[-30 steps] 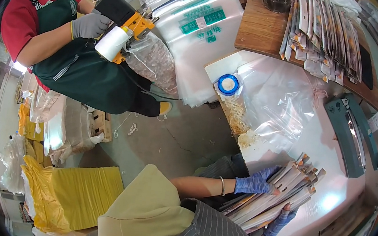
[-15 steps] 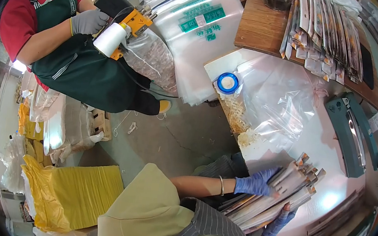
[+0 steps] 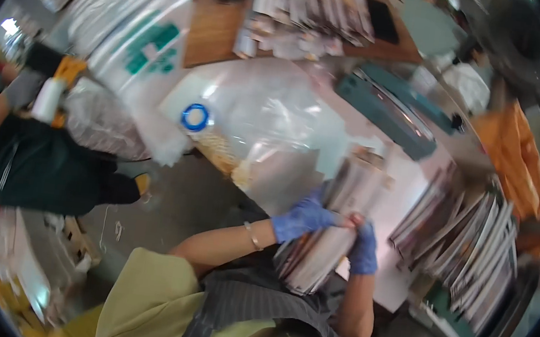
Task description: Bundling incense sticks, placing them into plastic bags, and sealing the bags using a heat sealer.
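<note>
In front of my body, over the near edge of the white table (image 3: 409, 178), both hands grip a thick bundle of flat printed packets (image 3: 355, 181). My left hand (image 3: 307, 221), in a blue fingerless glove, is closed round the bundle's left side. My right hand (image 3: 363, 246), gloved the same way, holds its right side, its thumb across the top near the left fingertips. The bundle slants toward my apron, its lower end close to my lap. The undersides of the fingers are hidden, and motion blurs the picture.
Clear plastic bags (image 3: 282, 120) and a blue tape roll (image 3: 194, 117) lie ahead. Beyond is a teal sealer-like device (image 3: 390, 109). More packets stand at right (image 3: 473, 251) and on a wooden board (image 3: 216, 29). At left, a co-worker in a green apron (image 3: 37, 162) holds a yellow-and-black machine (image 3: 68, 69).
My view has swung to the right, showing more packets and an orange sack there. Both hands still hold the bundle, which now stands more upright and nearer the middle of my body.
</note>
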The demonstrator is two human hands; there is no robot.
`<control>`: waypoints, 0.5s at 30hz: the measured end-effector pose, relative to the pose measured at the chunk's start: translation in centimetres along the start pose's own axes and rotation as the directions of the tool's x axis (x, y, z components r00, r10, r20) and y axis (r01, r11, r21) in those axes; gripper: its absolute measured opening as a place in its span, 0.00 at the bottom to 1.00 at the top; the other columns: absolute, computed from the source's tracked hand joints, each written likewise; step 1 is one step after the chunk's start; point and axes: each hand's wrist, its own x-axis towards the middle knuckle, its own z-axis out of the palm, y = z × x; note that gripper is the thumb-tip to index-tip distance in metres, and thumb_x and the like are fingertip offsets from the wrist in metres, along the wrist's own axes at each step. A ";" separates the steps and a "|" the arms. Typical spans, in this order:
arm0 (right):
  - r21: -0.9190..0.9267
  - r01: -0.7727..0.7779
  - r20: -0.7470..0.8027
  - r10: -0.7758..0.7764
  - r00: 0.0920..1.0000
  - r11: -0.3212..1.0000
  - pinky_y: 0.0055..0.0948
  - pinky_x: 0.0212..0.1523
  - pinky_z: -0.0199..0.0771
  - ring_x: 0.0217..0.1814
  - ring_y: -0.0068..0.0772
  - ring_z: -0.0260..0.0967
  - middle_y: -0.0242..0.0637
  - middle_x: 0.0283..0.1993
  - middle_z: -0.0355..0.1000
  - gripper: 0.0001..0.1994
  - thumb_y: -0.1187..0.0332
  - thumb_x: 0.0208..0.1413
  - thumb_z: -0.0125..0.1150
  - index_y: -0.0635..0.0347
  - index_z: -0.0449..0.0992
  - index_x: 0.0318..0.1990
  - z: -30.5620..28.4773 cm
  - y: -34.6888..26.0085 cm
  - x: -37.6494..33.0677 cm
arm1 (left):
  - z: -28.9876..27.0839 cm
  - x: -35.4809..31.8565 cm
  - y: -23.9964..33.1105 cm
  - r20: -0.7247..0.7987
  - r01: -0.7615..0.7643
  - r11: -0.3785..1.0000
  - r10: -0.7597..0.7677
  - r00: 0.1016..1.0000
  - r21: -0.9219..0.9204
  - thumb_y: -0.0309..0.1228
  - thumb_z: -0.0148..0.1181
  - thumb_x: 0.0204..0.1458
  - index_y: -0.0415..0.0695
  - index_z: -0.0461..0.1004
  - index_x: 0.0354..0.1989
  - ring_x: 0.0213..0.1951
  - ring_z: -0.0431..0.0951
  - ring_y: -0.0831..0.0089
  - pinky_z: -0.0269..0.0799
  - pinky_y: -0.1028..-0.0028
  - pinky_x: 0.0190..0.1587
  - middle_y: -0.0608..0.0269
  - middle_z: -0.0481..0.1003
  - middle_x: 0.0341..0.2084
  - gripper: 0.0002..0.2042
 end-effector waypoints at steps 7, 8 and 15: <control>-0.175 0.675 0.032 -0.682 0.731 0.716 0.38 0.56 0.57 0.55 0.40 0.58 0.47 0.56 0.57 0.37 0.53 0.40 0.63 0.67 0.58 0.55 -7.0 -7.8 0.2 | 4.5 2.2 12.0 0.338 -0.581 0.813 0.559 0.757 -0.045 0.32 0.76 0.20 0.41 0.40 0.63 0.55 0.58 0.74 0.53 0.74 0.57 0.62 0.58 0.55 0.58; -0.158 0.681 0.058 -0.682 0.729 0.715 0.38 0.56 0.57 0.55 0.40 0.58 0.47 0.56 0.57 0.37 0.53 0.40 0.63 0.67 0.58 0.55 -6.8 -7.6 0.7 | 4.1 2.9 11.7 0.378 -0.702 0.708 0.673 0.635 -0.081 0.31 0.76 0.19 0.42 0.36 0.63 0.55 0.58 0.73 0.52 0.74 0.57 0.62 0.57 0.56 0.61; -0.739 0.628 0.626 -0.591 0.509 -0.243 0.41 0.60 0.50 0.60 0.42 0.52 0.47 0.58 0.56 0.41 0.47 0.39 0.62 0.64 0.56 0.57 -7.6 -5.9 2.7 | 1.6 4.5 7.7 0.502 -0.519 0.828 0.548 0.669 -0.211 0.26 0.75 0.19 0.42 0.29 0.63 0.53 0.61 0.75 0.55 0.76 0.55 0.61 0.54 0.59 0.64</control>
